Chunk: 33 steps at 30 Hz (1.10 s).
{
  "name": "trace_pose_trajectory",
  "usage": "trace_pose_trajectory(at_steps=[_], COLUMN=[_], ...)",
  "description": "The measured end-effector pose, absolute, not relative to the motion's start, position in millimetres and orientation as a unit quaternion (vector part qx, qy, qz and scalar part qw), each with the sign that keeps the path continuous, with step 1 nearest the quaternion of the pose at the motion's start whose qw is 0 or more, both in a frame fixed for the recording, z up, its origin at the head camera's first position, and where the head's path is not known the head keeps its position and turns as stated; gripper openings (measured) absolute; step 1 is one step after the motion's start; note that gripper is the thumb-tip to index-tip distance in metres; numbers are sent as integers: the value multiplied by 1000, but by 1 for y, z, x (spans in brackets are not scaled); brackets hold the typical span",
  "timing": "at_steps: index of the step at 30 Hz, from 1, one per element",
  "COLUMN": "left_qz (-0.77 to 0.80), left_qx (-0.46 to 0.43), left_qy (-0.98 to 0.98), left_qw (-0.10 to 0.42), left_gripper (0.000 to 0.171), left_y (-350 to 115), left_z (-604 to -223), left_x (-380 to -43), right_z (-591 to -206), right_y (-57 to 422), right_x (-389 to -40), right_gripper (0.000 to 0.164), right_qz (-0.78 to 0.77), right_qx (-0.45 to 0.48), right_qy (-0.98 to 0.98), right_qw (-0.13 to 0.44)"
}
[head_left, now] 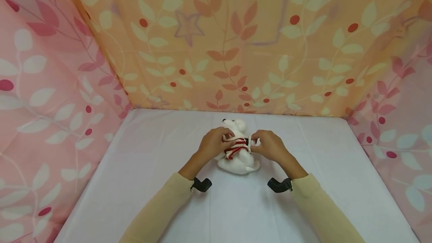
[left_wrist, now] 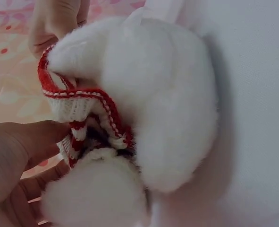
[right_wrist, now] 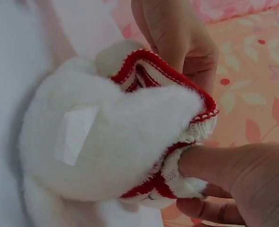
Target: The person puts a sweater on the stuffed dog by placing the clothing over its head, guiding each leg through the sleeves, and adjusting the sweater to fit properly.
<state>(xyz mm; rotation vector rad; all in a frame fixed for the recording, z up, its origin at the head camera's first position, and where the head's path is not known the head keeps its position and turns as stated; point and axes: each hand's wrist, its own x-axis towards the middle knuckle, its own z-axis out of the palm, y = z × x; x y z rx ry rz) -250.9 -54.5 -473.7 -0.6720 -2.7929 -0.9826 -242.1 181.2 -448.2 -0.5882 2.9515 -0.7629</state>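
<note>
A white plush toy animal (head_left: 236, 165) with a dark nose sits upright on the white table, its head turned up toward the left. It wears a red and white knitted sweater (head_left: 240, 146). My left hand (head_left: 213, 143) is at its left side, where thumb and fingers pinch the sweater's knit near a limb. On the opposite side my right hand (head_left: 270, 145) pinches the knit edge between thumb and fingers, as the right wrist view shows. A white tag (right_wrist: 75, 136) lies against the fur. Some fingertips are hidden behind the toy.
A white cloth covers the table (head_left: 152, 138). Pink leaf-patterned curtains (head_left: 50, 104) hang at both sides, and an orange-lit one (head_left: 222, 48) stands behind the table's far edge. A black wrist device (head_left: 202, 185) sits at each cuff.
</note>
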Motion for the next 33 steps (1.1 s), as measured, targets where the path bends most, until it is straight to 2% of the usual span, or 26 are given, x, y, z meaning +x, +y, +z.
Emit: trace_pose_trajectory(at_steps=[4,9,12,20,27,33], left_qz=[-303,-273,-262,-267,-414,-463], left_qx=[-205,-167,-152,-127,-139,-146], left_qy=[-928,-940,-944,-947,-896,-867], left_qw=[76,122,133,126,82,110], left_gripper=[11,7,6,5,9,9], left_y=[-56,-63,-66,-70,-64,-55], left_z=[-475,-477,-477,-480,-494,-504], left_x=[-252,-257,-260,-264,-260,-257], right_z=[-452,-462,-465,-466,-463,-461], right_y=[183,186,188,190,196,192], right_x=[-244,-240,-236,-233,-231,-232], right_gripper=[15,8,7,7,19,26], right_qz=[-276,-356,-389,-430,-410,-405], right_qx=[-188,-178,-167,-142,-112,-118], right_qy=[942,917,906,892,905,907], right_qw=[25,-2,-14,-10,-9,-6])
